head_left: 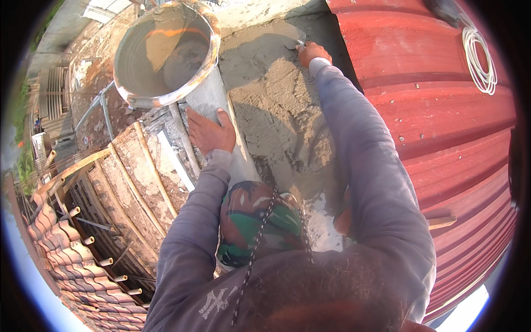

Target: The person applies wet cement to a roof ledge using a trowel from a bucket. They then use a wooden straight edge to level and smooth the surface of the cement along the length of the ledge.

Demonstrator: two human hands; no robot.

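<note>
Mortar (276, 105) beneath the outstretched right arm (362, 127)

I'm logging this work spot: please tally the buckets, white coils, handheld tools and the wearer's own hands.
Bucket: 1
White coil: 1
Handheld tool, mostly hidden: 1
Hands, left hand and right hand: 2
Total: 5

Wide fisheye view, from a head-worn left-side camera, facing steeply down and forward, torso (207, 301) very near at 6 o'clock, left hand (212, 133) farther out at 10, right hand (313, 53) farther still at 1, red roofing (442, 72) bending round 3, tiled roof (83, 276) curving along 8.
</note>
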